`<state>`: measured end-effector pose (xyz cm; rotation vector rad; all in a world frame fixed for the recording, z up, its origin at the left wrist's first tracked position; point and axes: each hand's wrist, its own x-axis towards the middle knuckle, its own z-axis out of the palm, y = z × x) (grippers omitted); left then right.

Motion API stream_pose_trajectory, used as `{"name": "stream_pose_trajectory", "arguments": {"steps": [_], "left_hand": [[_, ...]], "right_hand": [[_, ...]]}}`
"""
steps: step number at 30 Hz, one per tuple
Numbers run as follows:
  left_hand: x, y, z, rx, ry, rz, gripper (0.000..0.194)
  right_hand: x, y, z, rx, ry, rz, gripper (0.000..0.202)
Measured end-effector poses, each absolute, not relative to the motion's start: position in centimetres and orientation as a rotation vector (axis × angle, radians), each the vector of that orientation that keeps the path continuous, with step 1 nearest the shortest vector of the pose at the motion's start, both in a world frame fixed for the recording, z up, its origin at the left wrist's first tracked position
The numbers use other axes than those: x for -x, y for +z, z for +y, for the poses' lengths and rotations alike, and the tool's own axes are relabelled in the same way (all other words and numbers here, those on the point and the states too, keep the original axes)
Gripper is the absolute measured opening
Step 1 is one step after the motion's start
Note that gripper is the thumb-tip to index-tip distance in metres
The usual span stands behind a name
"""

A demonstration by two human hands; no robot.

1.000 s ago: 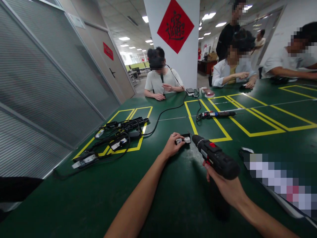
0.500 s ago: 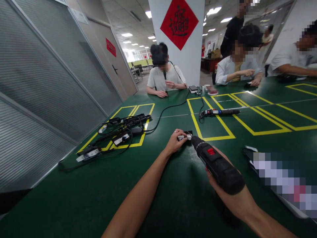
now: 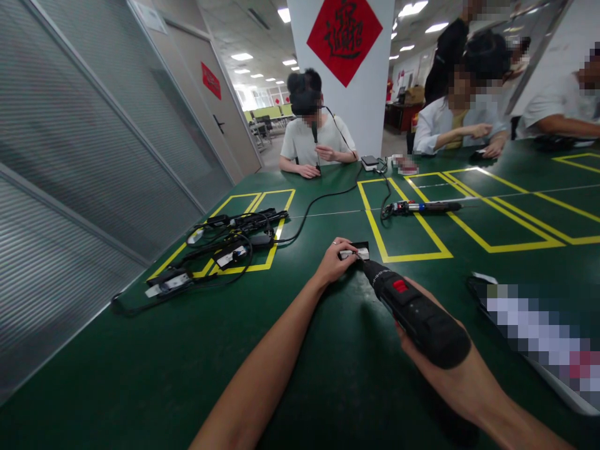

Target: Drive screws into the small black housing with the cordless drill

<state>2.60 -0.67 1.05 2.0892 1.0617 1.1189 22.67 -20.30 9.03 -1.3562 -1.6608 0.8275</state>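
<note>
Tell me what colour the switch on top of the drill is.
Red, clearest in the head view.

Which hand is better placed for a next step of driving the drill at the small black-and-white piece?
Right, I'd judge: the right hand already grips the drill, its tip at the piece. The left hand has its fingers on that piece, better placed for steadying.

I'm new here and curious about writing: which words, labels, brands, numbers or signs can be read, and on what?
Red diamond on the pillar: joined brush characters, apparently "招財進寶".
Red sign on the door: too small.
Packet: pixelated.
Drill: no readable brand.
White piece at the left hand: too small.
Black items: any print is too small.
</note>
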Motion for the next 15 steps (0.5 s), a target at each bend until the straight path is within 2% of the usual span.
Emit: {"name": "stream_pose_trajectory", "arguments": {"steps": [15], "left_hand": [[-2.64,0.83,-0.49,-2.084,1.141,1.044,0.016]], "right_hand": [[-22.74,8.7,-20.11,1.349,0.895,-1.651,0.061]]}}
